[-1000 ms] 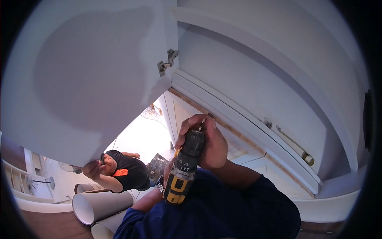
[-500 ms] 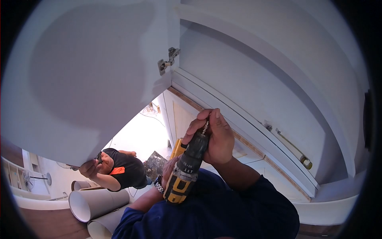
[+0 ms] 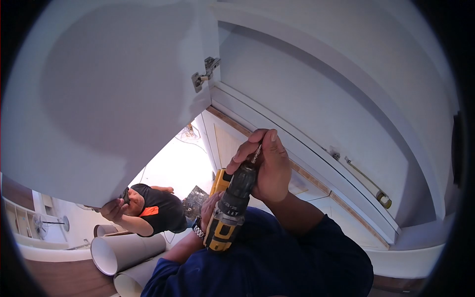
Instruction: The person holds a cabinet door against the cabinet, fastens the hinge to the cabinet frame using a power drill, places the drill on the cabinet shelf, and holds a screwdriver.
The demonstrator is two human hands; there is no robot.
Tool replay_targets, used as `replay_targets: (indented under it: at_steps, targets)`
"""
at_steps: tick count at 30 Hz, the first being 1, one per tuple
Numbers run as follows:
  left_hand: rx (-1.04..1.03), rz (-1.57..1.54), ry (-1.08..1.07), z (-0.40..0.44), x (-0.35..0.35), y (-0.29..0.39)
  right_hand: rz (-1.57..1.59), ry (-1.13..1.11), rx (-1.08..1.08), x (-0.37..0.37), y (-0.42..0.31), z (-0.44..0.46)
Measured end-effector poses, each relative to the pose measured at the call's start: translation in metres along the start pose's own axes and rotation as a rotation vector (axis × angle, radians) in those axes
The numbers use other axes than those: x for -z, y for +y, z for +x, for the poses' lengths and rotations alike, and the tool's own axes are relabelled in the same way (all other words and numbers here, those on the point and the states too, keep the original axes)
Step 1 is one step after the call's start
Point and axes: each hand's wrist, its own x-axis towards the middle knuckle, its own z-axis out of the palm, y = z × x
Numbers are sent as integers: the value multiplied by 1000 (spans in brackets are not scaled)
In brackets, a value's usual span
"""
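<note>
My left hand (image 3: 209, 210), with a metal watch at the wrist, grips a yellow and black power drill (image 3: 230, 213), its fingers partly hidden behind the tool. The drill points up and slightly right. At its front end, my right hand (image 3: 272, 168) has thumb and fingers closed around the tip of a thin metal bit (image 3: 257, 154) that sticks out of the chuck. Up and left of my hands is a metal hinge (image 3: 204, 76) on the edge of a large white panel (image 3: 118, 89).
A co-worker (image 3: 163, 210) in a dark shirt stands below the panel, one hand at its lower edge. Large rolls (image 3: 131, 252) lie at lower left, near a fan (image 3: 47, 223). A white cabinet (image 3: 316, 99) fills the right, with a metal rod (image 3: 366, 180) inside.
My right hand has moved up slightly, and its thumb and fingers have come together at the bit tip. The drill remains in my left hand. The view has shifted slightly.
</note>
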Motion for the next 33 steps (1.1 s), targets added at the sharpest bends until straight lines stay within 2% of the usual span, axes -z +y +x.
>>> replay_targets:
  at_steps: [6, 9, 15, 17, 19, 23, 25, 26, 29, 30, 33]
  targets:
    - [-39, 42, 16, 3, 0, 6, -51, -95, 4, 3, 3, -2]
    - [-59, 131, 13, 12, 5, 16, 19, -47, -89, -1, 2, -8]
    - [-97, 335, 77, 27, 11, 38, -35, -23, -73, -1, 3, -12]
    - [84, -7, 84, 23, 13, 36, -30, -6, -61, -4, 2, -13]
    - [191, -186, 91, 34, 21, 42, -23, 8, -44, -5, 2, -12]
    - [259, -216, 107, 93, 59, 92, 11, 47, -5, -9, 2, -10]
    - [333, -490, 167, 98, 63, 93, 31, 67, 7, -12, 3, -8]
    - [387, -755, 221, 92, 60, 88, 39, 73, 11, -14, 2, -7]
    - [288, -399, 305, 68, 47, 69, 66, 79, 5, -21, 1, -5]
    - [327, -347, 322, 69, 48, 75, 75, 74, 1, -23, 0, -5]
    - [288, -199, 219, 73, 47, 67, 61, 34, 15, -23, 2, -6]
